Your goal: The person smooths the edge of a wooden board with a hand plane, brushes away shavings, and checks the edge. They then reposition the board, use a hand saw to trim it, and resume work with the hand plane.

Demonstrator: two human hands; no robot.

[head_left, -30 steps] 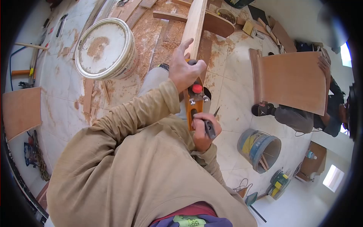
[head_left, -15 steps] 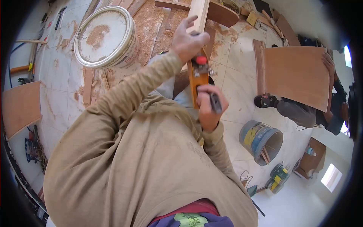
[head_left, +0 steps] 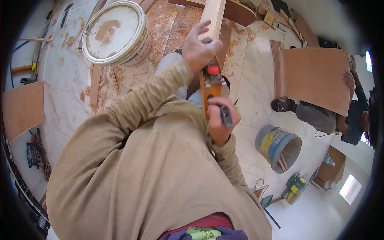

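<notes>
A hand plane point(head_left: 209, 93) with an orange body, a red part and a dark rear handle lies lengthwise in front of me. My left hand point(head_left: 198, 52) grips its front knob, which shows between thumb and forefinger; some fingers stick out. Wrapped round the rear handle is my right hand point(head_left: 222, 122), nearer my body. Beyond the front of the plane, a long pale wooden board point(head_left: 213, 18) runs away from me. The contact between the plane's sole and the wood is hidden.
Left stands a lidded white bucket point(head_left: 116, 34) with shavings on top. At right a person's hand point(head_left: 349, 80) holds a brown panel point(head_left: 314, 78). A grey-blue bucket point(head_left: 276, 146) with wood strips stands below it. A curved wooden piece point(head_left: 239, 14) lies beyond the board.
The hand plane and both my hands have come slightly back toward my body. My grip looks the same. The whole view has shifted a little.
</notes>
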